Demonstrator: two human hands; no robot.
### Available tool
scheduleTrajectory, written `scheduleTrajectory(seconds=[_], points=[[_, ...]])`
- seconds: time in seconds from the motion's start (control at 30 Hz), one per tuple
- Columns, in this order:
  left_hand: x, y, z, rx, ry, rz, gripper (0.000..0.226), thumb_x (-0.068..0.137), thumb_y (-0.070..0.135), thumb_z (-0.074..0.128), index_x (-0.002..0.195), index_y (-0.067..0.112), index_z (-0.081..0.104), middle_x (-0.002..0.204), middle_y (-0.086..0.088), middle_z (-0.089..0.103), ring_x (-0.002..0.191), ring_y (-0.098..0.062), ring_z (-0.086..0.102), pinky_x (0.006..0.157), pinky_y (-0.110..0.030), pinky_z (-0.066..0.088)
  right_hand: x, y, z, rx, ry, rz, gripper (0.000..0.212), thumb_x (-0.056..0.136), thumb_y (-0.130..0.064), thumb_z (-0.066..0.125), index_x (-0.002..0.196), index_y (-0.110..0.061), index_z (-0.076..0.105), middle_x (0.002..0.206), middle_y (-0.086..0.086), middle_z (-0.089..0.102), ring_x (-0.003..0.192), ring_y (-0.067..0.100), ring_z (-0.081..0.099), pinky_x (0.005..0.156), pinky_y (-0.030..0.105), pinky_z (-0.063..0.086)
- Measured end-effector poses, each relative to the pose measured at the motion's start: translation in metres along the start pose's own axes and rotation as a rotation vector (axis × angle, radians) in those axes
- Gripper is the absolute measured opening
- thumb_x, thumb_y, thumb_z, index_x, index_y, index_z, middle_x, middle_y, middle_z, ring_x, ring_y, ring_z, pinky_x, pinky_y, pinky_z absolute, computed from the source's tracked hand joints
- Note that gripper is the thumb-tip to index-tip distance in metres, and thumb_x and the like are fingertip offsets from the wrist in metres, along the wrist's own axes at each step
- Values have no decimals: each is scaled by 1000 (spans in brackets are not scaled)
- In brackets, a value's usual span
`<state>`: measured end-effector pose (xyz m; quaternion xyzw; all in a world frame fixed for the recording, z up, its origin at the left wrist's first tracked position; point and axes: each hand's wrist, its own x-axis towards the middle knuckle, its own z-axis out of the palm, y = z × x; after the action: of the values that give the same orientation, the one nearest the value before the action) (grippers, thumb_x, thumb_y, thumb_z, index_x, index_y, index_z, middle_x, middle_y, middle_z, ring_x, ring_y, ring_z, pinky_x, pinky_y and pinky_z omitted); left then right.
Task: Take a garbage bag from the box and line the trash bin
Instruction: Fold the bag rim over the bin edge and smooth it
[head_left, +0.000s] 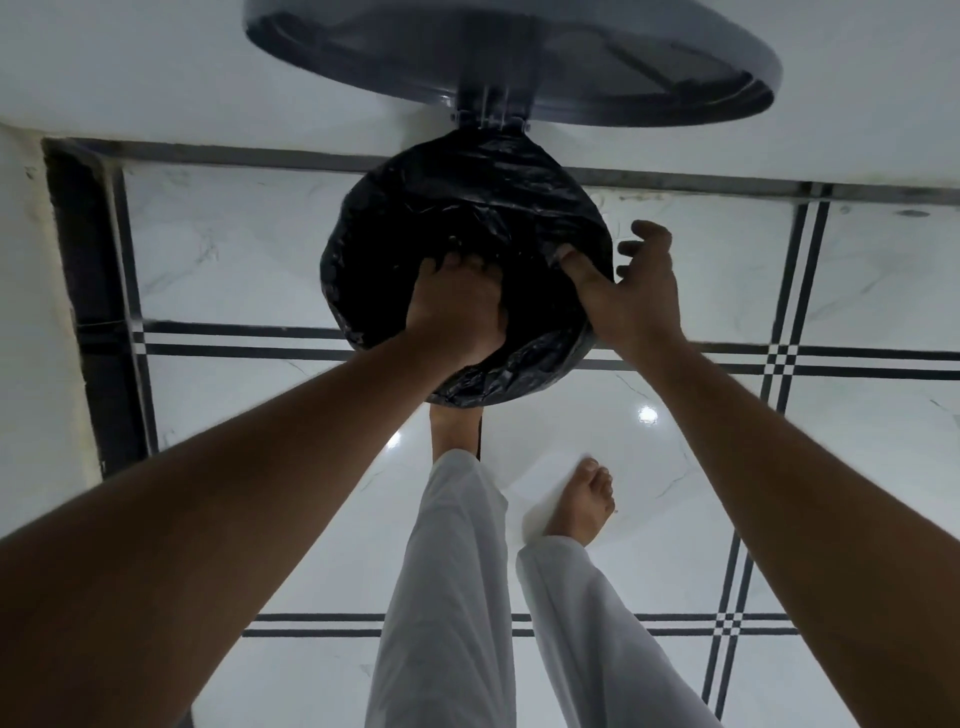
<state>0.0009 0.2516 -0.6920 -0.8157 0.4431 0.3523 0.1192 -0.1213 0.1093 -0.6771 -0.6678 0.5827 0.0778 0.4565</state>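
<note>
A black garbage bag (467, 218) drapes over the rim of a round trash bin (589, 340) standing on the floor, lid (519, 57) swung up behind it, seen from directly above. The left hand (457, 306) is pushed down into the bag's mouth w/ fingers curled into the plastic, apparently pressing the liner toward the bottom. The right hand (631, 291) sits at the rim on the right side, thumb hooked inside over the bag edge, other fingers spread outside the bin. The bag's opening faces straight up at both hands, w/ the left deeper inside and the right on the edge. 1 bare foot (454, 428) is just below the bin, likely on its pedal; the other (584, 506) rests on the white tiled floor (779, 467). Lining looks nearly done; no bag box in view.
</note>
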Motion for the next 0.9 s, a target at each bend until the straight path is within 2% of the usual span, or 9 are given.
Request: scheduleTrajectory(seconds=[0.17, 0.27, 0.33, 0.43, 0.5, 0.6, 0.7, 0.8, 0.9], points=[[50, 3, 50, -101, -383, -97, 78, 107, 54, 47, 172, 20, 19, 176, -16, 28, 162, -43, 25, 128, -71, 16, 8, 26, 14, 14, 13, -106, 75, 110, -63, 55, 162, -10, 42, 148, 4, 64, 130, 18, 66, 107, 33, 55], [68, -2, 77, -146, -469, -145, 82, 105, 65, 39, 172, 21, 21, 176, -17, 28, 161, -44, 27, 130, -65, 20, 13, 38, 21, -4, 11, -170, 59, 115, -57, 47, 150, -9, 50, 128, -4, 69, 109, 1, 67, 82, 5, 46], [73, -4, 85, -213, -495, -185, 84, 106, 67, 38, 173, 20, 19, 178, -18, 22, 162, -44, 24, 132, -60, 19, 15, 43, 25, -11, -1, -208, 52, 117, -55, 44, 142, -11, 53, 126, -3, 67, 105, 0, 64, 76, 4, 44], [78, -10, 90, -237, -443, -217, 105, 92, 82, 35, 173, 19, 16, 178, -19, 23, 162, -43, 24, 131, -60, 21, 17, 44, 30, -6, -22, -242, 50, 117, -56, 40, 137, -13, 54, 128, -2, 66, 112, 11, 64, 82, 12, 44], [74, -7, 86, -179, -327, -227, 105, 92, 74, 45, 172, 12, 18, 174, -21, 30, 159, -45, 31, 130, -59, 26, 16, 43, 30, 1, -29, -225, 47, 117, -57, 38, 134, -16, 54, 127, -3, 66, 113, 13, 64, 82, 14, 43], [56, 6, 64, -171, -142, -251, 78, 96, 45, 65, 158, 5, 42, 158, -23, 49, 145, -44, 52, 117, -52, 45, 13, 39, 30, 27, -39, -197, 47, 118, -58, 35, 130, -16, 54, 126, -3, 66, 115, 15, 64, 82, 15, 43], [54, 13, 55, -343, -19, -289, 46, 98, 26, 64, 140, 6, 62, 143, -22, 64, 132, -43, 64, 106, -47, 54, 12, 36, 30, 38, -33, -173, 48, 118, -58, 31, 125, -17, 54, 121, -4, 67, 108, 13, 64, 79, 13, 41], [75, 6, 66, -481, -109, -365, 42, 107, 24, 56, 143, 2, 63, 149, -25, 62, 140, -41, 60, 113, -43, 49, 13, 36, 32, 39, -14, -162, 43, 119, -58, 28, 118, -22, 51, 116, -3, 68, 100, 0, 62, 75, 13, 39], [100, 5, 85, -659, -202, -391, 51, 115, 28, 43, 162, 6, 45, 169, -21, 43, 154, -38, 44, 125, -40, 35, 13, 40, 35, 66, 3, -163, 43, 119, -58, 26, 117, -23, 51, 110, -8, 68, 98, -2, 63, 75, 14, 42]])
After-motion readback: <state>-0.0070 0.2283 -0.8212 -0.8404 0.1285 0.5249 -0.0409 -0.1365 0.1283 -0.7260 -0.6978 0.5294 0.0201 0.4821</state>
